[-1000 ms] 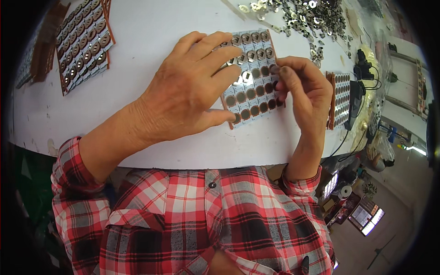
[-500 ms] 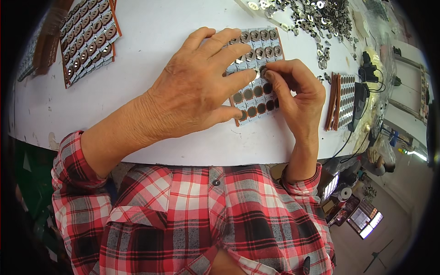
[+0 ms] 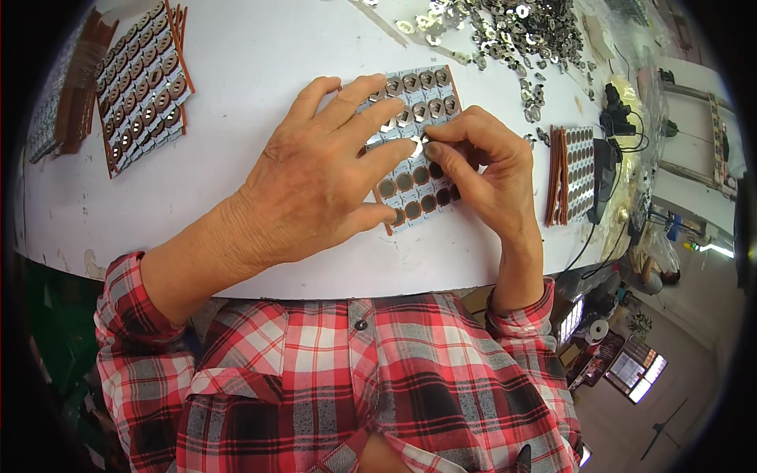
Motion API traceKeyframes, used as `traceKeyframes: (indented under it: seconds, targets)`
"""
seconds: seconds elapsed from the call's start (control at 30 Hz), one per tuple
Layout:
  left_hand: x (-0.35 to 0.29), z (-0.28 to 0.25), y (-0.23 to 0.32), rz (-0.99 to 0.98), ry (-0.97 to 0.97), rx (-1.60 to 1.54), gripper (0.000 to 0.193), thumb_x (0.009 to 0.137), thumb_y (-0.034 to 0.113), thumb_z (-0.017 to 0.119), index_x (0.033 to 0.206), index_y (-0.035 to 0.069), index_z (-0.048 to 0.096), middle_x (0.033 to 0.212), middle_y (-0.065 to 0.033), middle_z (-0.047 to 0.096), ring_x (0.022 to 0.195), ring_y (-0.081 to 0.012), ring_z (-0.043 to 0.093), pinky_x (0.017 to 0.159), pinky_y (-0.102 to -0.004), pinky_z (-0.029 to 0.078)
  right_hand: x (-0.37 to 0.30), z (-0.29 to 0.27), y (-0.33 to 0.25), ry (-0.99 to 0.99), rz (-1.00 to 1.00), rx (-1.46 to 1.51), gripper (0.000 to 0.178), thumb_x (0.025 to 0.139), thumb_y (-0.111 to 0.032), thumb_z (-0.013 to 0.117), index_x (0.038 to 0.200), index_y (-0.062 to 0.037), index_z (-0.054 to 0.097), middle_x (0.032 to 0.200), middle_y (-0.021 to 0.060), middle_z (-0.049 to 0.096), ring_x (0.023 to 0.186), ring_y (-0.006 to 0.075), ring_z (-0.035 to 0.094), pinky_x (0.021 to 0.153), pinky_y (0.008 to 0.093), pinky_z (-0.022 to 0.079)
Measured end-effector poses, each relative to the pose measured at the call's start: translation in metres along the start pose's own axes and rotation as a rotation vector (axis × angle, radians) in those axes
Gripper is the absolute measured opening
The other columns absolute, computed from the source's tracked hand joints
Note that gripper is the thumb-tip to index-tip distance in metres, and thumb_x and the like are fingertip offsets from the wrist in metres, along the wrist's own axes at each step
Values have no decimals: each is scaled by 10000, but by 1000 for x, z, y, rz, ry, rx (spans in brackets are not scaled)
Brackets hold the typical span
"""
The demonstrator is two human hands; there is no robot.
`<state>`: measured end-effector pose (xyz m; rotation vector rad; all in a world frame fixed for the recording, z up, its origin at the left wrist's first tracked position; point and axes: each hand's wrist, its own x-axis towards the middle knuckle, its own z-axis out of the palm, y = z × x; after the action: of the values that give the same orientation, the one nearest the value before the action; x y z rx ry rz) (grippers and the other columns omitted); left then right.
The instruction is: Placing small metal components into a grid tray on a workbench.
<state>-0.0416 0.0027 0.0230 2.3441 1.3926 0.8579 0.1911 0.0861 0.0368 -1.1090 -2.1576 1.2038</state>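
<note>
Presently, my left hand (image 3: 311, 177) spreads loosely over the left side of the circuit panel (image 3: 412, 189), mid-table; my right hand (image 3: 493, 169) pinches at its right, whether around anything I cannot tell.

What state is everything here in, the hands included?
Board: lying flat; upper rows fitted with metal parts, lower visible discs bare.
Left hand: open, fingers spread over the board.
Right hand: thumb and forefinger close together at the board; anything held is unclear.
Heap: loose metal parts, some scattered.
Left boards: stacked askew, metal parts fitted.
Right boards: stacked, visible discs bare.
</note>
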Motion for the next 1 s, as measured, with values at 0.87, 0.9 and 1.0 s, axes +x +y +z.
traceKeyframes:
  seconds: [0.87, 0.9, 1.0]
  targets:
    - [-2, 5, -1, 43, 25, 34, 689, 684, 312, 931, 1286, 70, 697, 1444, -204, 596, 1434, -411, 491, 1140, -590, 403, 73, -25, 24, 251, -317, -759, 123, 931, -15, 711, 1039, -50, 756, 953, 89, 725, 812, 255, 700, 735, 338, 542]
    - [-2, 5, -1, 48, 28, 37, 685, 691, 316, 928, 1289, 72, 698, 1447, -204, 596, 1438, -407, 489, 1145, -590, 401, 71, -25, 23, 250, -291, -777, 121, 930, -13, 709, 1038, -47, 753, 948, 92, 724, 806, 252, 698, 732, 337, 540]
    - [-4, 6, -2, 36, 18, 38, 693, 688, 309, 930, 1295, 72, 696, 1451, -202, 595, 1445, -406, 485, 1149, -589, 400, 58, -37, 22, 173, -284, -700, 210, 923, 15, 699, 1113, -45, 767, 930, 101, 715, 755, 218, 674, 690, 317, 524]
